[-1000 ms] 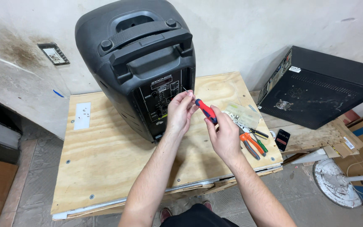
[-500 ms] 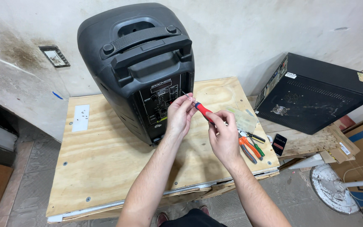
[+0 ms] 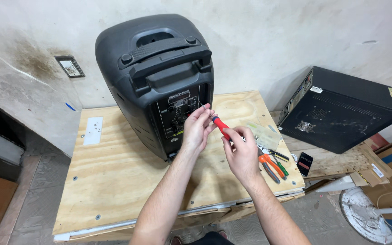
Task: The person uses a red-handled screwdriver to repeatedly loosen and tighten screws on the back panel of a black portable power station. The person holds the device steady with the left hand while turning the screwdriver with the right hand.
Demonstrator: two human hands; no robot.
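Observation:
A big black portable speaker [image 3: 157, 77] stands upright on a plywood table [image 3: 114, 181], its rear control panel [image 3: 180, 113] facing me. My right hand [image 3: 241, 152] grips the red handle of a screwdriver [image 3: 219, 125]. The thin metal shaft points up and left at the panel's right edge. My left hand [image 3: 198, 127] pinches the shaft near its tip, right beside the panel.
Orange-handled pliers [image 3: 268, 164] and a green-handled tool [image 3: 280, 167] lie on the table's right side by a clear plastic bag [image 3: 262, 134]. A black computer case [image 3: 341, 109] lies on its side at right, a dark phone [image 3: 305, 163] before it. A white fan base [image 3: 364, 213] is on the floor.
The view has shifted slightly. Both hands stay on the screwdriver by the speaker's panel, its tip still at the panel's right edge.

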